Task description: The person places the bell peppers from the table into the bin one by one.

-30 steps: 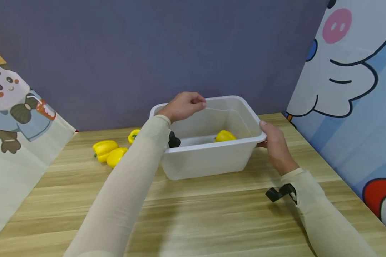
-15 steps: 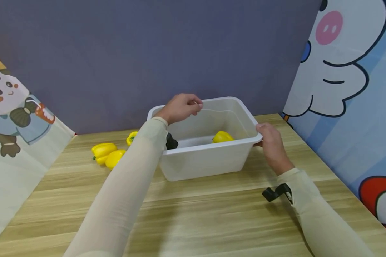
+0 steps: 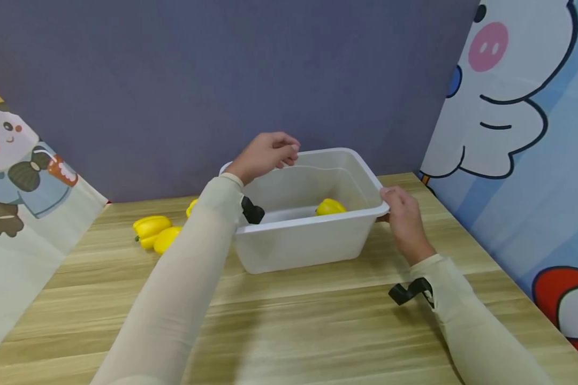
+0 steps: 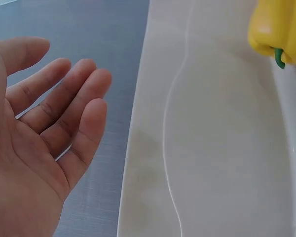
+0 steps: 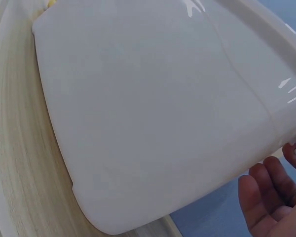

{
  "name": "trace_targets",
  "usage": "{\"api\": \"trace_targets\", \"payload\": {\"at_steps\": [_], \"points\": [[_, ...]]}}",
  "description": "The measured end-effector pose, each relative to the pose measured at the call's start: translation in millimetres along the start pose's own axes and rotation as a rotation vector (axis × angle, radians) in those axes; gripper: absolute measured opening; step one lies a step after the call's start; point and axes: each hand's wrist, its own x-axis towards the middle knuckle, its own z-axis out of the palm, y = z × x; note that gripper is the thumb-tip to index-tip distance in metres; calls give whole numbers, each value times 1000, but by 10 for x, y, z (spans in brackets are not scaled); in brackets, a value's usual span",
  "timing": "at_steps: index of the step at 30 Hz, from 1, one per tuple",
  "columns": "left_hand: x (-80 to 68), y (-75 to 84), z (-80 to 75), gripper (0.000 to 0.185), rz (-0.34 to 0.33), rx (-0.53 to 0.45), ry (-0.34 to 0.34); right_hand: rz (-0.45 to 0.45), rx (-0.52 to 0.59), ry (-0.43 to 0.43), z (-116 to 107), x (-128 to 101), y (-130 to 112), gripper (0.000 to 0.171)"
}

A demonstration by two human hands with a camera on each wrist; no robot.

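A white plastic bin [image 3: 298, 243] stands on the wooden table with one yellow bell pepper [image 3: 331, 206] inside, its green stem showing in the left wrist view. My left hand [image 3: 265, 155] hovers over the bin's back left part, fingers loosely bent and holding nothing; in the left wrist view its palm shows bare. At the bin's right end my right hand [image 3: 403, 222] holds the rim, thumb on top and fingers beneath. In the right wrist view those curled fingers [image 5: 266, 187] show beside the bin's outer wall.
More yellow bell peppers [image 3: 151, 229] lie on the table left of the bin, partly hidden behind my left sleeve [image 3: 173, 299]. A dark grey panel [image 3: 173, 96] rises behind the table [image 3: 318, 326]. Cartoon-printed sheets [image 3: 510, 144] flank both sides.
My left hand has risen slightly and drifted left above the bin. The right hand keeps its hold on the rim. The head view has shifted a little.
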Motion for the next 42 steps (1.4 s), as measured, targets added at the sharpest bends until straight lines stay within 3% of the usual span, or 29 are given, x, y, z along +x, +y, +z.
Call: {"api": "trace_targets", "payload": {"at_steps": [10, 22, 42], "points": [[-3, 37, -81, 30, -14, -215, 84, -7, -13, 0, 8, -43, 17, 37], [-58, 82, -189, 31, -65, -351, 80, -27, 13, 3, 28, -29, 13, 33], [-254, 127, -359, 32, -50, -339, 54, -25, 8, 3, 12, -23, 1, 33]]}}
